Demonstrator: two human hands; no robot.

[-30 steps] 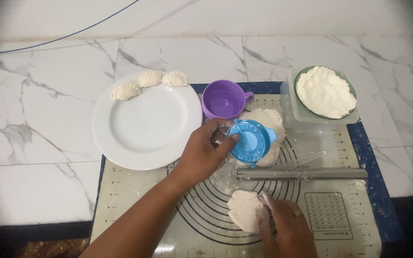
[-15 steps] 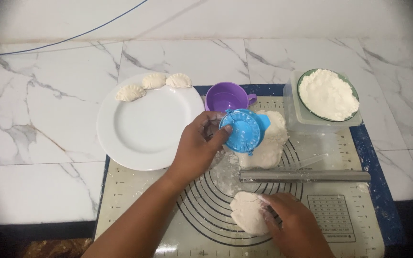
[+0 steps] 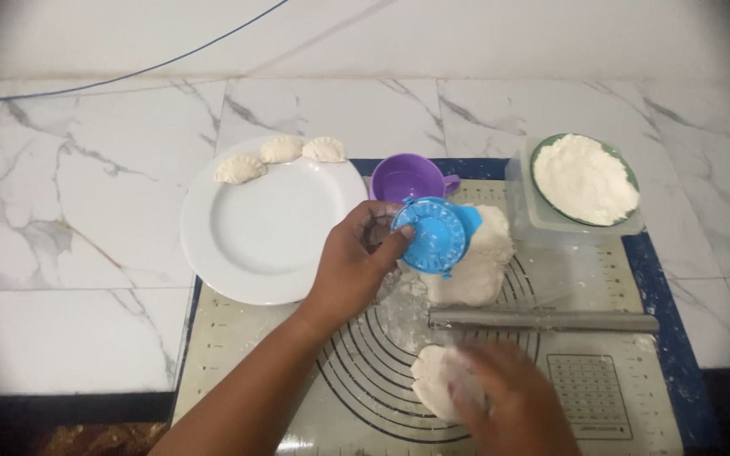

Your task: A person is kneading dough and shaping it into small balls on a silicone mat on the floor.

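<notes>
My left hand grips a round blue dumpling press and holds it tilted above a lump of white dough. Low in the view, my right hand is blurred and rests on a flat round of dough lying on the grey baking mat. A steel rolling pin lies across the mat between the two hands.
A white plate with three folded dumplings on its far rim sits to the left. Behind the press stands a purple cup. At back right, a bowl of flour stands in a clear tray. A blue cable crosses the marble floor.
My left hand has lifted the blue press off the mat and tilted it upright. My right hand has slid over the flat dough round, pulling at it.
</notes>
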